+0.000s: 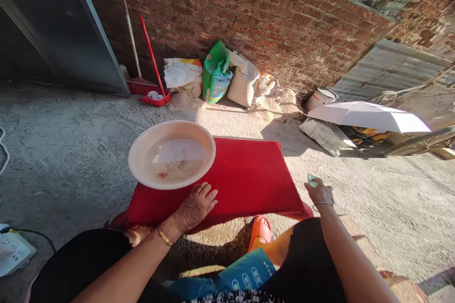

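My left hand (199, 203) rests with its fingers stretched out on a red cloth (249, 170) that covers a low table. Just beyond it stands a wide, pale basin (137, 163); shallow water shows inside, with dark specks and a small reddish bit at the bottom. Out past the table's right side, my right hand (320, 193) is closed around a small, pale green piece (312, 181). Only one end of that piece sticks out from the fingers, so its kind cannot be made out.
Against the brick wall stand a green sack (216, 75), a white sack (244, 83) and a red dustpan (156, 98). A light umbrella (369, 114) lies at right. A power strip (14, 252) sits on the ground at left. Below the table edge is an orange slipper (260, 231).
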`<action>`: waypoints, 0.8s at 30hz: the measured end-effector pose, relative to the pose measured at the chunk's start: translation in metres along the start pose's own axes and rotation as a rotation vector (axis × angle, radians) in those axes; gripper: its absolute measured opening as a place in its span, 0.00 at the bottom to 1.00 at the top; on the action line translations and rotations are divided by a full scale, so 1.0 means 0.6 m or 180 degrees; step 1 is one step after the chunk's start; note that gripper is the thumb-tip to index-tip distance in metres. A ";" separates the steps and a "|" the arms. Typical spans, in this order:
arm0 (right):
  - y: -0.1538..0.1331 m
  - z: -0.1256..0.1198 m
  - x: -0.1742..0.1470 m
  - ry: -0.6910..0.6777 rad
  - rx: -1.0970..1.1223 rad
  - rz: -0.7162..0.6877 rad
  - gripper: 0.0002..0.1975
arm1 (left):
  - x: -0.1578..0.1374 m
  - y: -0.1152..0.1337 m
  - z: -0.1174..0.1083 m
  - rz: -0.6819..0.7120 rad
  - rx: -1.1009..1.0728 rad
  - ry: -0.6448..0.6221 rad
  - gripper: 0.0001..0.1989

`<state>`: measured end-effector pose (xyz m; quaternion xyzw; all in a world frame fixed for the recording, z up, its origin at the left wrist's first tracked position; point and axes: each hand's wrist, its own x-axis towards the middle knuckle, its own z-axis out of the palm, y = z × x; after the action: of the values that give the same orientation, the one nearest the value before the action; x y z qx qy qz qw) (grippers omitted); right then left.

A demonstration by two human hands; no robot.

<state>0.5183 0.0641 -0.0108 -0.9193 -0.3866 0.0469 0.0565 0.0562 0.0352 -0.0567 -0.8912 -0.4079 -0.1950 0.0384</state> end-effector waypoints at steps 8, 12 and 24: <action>-0.211 0.038 -0.128 -0.0188 0.1112 -0.2145 0.19 | 0.002 0.000 0.022 -0.0392 -0.0187 0.0050 0.19; -0.343 0.057 -0.244 -0.0510 0.1146 -0.2969 0.19 | 0.004 0.000 0.024 -0.0439 -0.0214 -0.0012 0.19; -0.198 0.033 -0.039 -0.0095 0.0056 -0.1590 0.19 | 0.010 0.009 0.016 -0.0418 -0.0086 0.0019 0.18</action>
<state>0.4156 0.1312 -0.0129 -0.7939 -0.6022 0.0484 0.0686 0.0665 0.0381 -0.0632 -0.8623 -0.4627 -0.2052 0.0147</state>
